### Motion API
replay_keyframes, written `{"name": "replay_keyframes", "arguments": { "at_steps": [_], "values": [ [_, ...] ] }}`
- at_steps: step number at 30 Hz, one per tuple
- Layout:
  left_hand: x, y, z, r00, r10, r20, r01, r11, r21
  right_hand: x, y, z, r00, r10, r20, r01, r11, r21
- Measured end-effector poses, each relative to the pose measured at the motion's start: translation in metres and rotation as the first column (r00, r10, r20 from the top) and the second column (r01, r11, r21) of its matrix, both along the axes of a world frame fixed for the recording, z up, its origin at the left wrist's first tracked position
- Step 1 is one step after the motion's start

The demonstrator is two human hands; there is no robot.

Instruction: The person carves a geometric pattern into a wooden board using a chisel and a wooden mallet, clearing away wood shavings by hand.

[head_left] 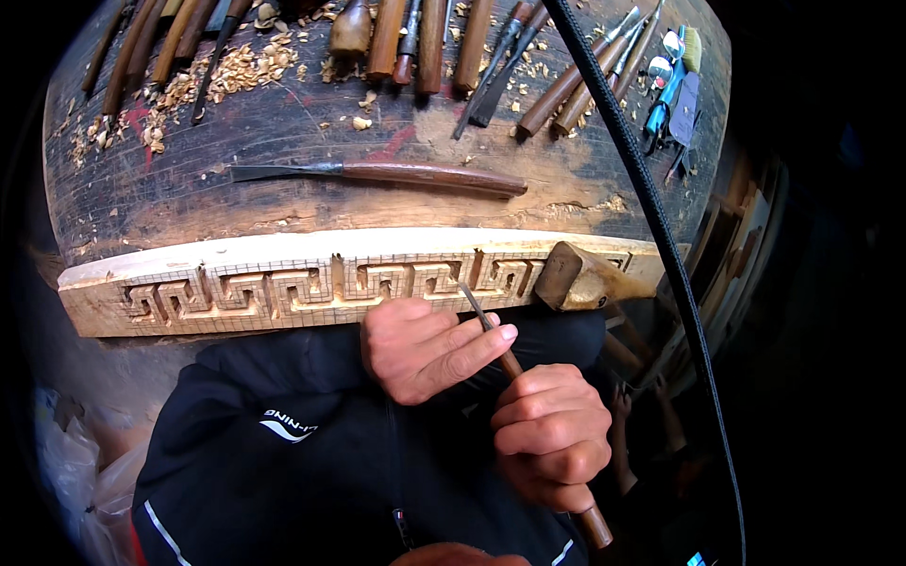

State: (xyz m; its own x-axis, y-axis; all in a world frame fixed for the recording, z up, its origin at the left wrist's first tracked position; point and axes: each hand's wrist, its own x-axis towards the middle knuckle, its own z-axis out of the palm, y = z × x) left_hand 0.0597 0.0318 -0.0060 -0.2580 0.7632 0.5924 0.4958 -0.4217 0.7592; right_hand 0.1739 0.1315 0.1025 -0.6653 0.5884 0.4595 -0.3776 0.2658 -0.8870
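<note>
My right hand (552, 434) is wrapped round the wooden handle of a carving chisel (511, 363). Nearer the blade, my left hand (420, 351) pinches the metal shank between its fingers, its knuckles close to the board's near edge. The thin blade slants up and left, its tip at the carved face of a long pale wooden board (179, 255). A squared, stepped key pattern is cut into that face over a pencilled grid. To the right of the tip, a wooden mallet (576, 278) lies against the board, its head toward me.
Beyond the board, a long chisel (429, 176) lies crosswise on the dark, scarred bench (311, 208). Several wood-handled tools (429, 47), shavings (250, 71) and a brush (693, 49) are farther back. A black cord (651, 203) crosses the right side. Clear plastic (71, 472) sits lower left.
</note>
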Motion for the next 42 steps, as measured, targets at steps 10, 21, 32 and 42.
{"name": "replay_keyframes", "arguments": {
  "at_steps": [10,21,32,42],
  "values": [
    [-0.006,-0.004,-0.004,0.997,-0.071,-0.024,0.070,0.996,-0.053,-0.010,0.000,-0.007,0.997,-0.078,-0.022,0.076,0.994,-0.083],
    [-0.003,0.004,-0.004,0.998,0.053,0.046,-0.053,0.998,-0.015,-0.025,0.013,-0.001,0.993,0.007,0.118,0.008,0.993,-0.120],
    [0.000,0.001,0.004,0.999,-0.023,0.041,0.029,0.986,-0.164,-0.027,0.004,-0.019,0.992,-0.125,-0.019,0.120,0.980,-0.160],
    [0.000,0.005,-0.001,1.000,0.008,0.006,-0.008,1.000,0.001,-0.013,-0.017,0.006,0.997,-0.078,0.004,0.077,0.992,0.099]
  ]
}}
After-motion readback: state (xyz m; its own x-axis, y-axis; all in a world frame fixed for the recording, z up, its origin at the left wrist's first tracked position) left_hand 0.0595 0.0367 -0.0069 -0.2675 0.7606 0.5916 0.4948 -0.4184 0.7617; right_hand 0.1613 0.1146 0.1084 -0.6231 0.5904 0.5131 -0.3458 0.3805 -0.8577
